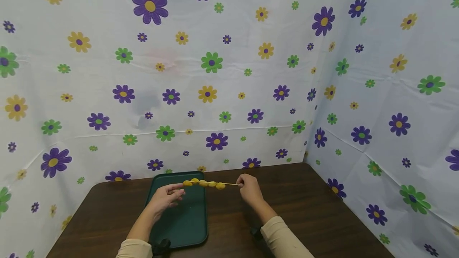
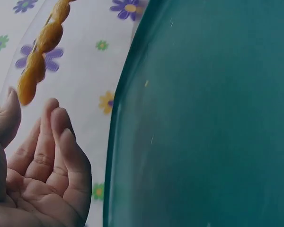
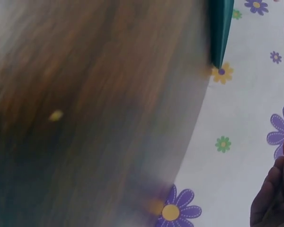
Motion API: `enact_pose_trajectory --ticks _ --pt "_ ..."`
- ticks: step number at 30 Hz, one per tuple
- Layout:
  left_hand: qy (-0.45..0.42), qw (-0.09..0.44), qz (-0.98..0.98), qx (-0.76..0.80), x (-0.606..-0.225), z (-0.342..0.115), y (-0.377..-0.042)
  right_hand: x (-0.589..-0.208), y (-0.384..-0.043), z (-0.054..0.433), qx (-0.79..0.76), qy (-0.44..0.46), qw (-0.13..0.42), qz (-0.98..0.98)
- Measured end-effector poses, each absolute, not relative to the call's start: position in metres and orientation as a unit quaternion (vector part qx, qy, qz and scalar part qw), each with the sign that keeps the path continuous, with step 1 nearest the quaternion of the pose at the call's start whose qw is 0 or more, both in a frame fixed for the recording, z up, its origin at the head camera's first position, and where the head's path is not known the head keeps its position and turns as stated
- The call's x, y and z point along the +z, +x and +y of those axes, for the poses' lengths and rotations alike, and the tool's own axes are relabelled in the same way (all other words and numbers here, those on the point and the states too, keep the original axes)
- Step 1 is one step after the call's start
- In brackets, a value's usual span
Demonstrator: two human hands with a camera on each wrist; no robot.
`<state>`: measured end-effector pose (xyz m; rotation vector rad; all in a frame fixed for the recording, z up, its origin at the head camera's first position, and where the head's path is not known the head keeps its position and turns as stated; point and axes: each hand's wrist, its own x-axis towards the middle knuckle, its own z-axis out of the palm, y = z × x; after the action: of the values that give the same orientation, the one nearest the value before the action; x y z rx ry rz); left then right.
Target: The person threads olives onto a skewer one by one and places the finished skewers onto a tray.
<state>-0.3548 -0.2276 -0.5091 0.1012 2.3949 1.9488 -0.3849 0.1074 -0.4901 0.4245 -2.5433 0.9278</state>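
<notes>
A thin skewer (image 1: 231,184) threaded with several rounded yellow pieces (image 1: 203,183) is held level above the table. My right hand (image 1: 250,190) pinches its bare right end between thumb and fingers. At the other end is my left hand (image 1: 166,198), fingertips close to the last yellow piece. In the left wrist view, the left hand (image 2: 47,175) has extended fingers, palm showing, with its thumb beside the end of the yellow row (image 2: 49,37). Only part of the right hand (image 3: 277,194) shows at the edge of the right wrist view.
A dark green tray (image 1: 179,230) lies under the left hand, on a dark brown wooden table (image 1: 229,230). A small yellow crumb (image 3: 56,115) shows over the table in the right wrist view. Flower-patterned white sheeting (image 1: 240,110) stands behind and to the right.
</notes>
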Motion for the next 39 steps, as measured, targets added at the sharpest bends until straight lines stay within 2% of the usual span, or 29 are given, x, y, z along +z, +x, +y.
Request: enact_pose_trajectory --ticks 10,22,29,39 --pt "0.011 -0.018 0.795 0.606 -0.494 -0.275 -0.334 -0.475 -0.393 0.093 0.351 0.154 0.180 -0.906" --pt "-0.017 -0.026 0.790 0.612 -0.498 -0.302 -0.310 -0.483 -0.395 0.046 0.370 0.126 0.120 -0.913" --pt "-0.023 -0.031 0.791 0.610 -0.504 -0.311 -0.298 -0.496 -0.392 0.020 0.367 0.088 0.105 -0.920" --pt "-0.029 -0.027 0.778 0.627 -0.506 -0.306 -0.287 -0.502 -0.388 -0.002 0.329 0.021 0.110 -0.938"
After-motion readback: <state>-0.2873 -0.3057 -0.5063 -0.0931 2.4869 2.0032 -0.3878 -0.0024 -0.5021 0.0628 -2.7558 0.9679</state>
